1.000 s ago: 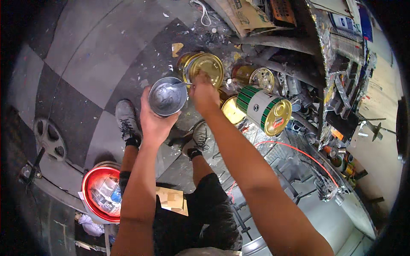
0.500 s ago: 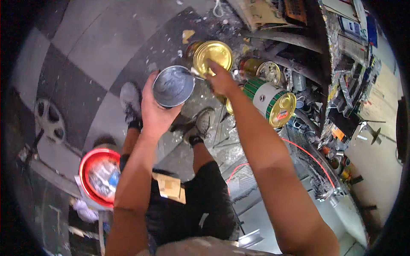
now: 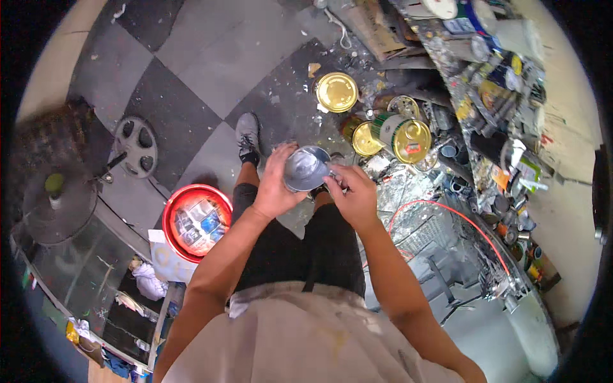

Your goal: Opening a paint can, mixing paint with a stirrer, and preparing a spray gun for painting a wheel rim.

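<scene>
In front of my legs, a round grey metal cup (image 3: 308,167) is tilted so that I look into its mouth. Its inside is smeared with pale grey residue. My left hand (image 3: 274,185) wraps around the cup's left side, fingers closed on it. At the right rim, my right hand (image 3: 356,195) is closed in a pinch close to the cup's edge. Whatever lies between those fingers is mostly hidden, so I cannot make it out.
Beyond the cup stand a gold-lidded can (image 3: 336,92), another gold can (image 3: 366,139) and a green-and-white can (image 3: 412,142). A red bucket (image 3: 169,220) sits left, near a spoked wheel (image 3: 136,147). A red hose (image 3: 440,208) curves at right below a cluttered bench (image 3: 476,96).
Both hands and the cup have come nearer my body. My right hand, which held a thin tool out beside the cup near the gold lid, is now at the cup's right rim.
</scene>
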`<state>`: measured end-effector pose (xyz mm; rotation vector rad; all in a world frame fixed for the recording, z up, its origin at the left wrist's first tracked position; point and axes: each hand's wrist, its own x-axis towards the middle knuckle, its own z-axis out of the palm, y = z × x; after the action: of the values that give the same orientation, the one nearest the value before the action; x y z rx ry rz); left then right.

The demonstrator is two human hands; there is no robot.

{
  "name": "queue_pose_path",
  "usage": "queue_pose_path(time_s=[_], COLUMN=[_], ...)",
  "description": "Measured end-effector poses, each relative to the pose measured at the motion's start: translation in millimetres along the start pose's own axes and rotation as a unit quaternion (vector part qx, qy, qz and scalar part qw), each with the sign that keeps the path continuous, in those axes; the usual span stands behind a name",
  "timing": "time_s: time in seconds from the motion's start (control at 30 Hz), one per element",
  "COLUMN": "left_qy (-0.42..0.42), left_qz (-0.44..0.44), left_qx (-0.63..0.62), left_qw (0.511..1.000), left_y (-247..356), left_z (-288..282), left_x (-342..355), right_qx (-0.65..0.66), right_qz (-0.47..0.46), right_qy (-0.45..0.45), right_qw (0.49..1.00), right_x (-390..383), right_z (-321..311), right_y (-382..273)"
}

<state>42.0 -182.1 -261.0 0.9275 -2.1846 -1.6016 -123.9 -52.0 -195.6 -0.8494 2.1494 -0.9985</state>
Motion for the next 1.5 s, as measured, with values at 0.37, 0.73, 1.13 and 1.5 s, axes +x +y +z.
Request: queue_pose_path(time_s=[0.37,0.73,1.13,1.5], left_qy=[0.002,-0.096,-0.434,-0.562], left_qz=[0.126,0.159,0.196,0.297], left_qx=[0.047,0.067,0.14,0.125], left_qw=[0.991,0.98,0.868,0.762], left_y=[175,237,248,231], left_z=[12,7,-55,-36], left_x=[-42,-39,-15,-25], right_qx=[-0.202,-0.142,-0.055,-0.042], right_qz=[-0.293,-0.147,0.094,0.178], right_qy=[-0.009,0.082,0.224,0.354], right_qw=[0.935,0.975,0.969,0.917], right_x=[-58,-136,-196,-255], right_z=[-166,-190,-116,-77], right_y=[-109,-144,-180,-201])
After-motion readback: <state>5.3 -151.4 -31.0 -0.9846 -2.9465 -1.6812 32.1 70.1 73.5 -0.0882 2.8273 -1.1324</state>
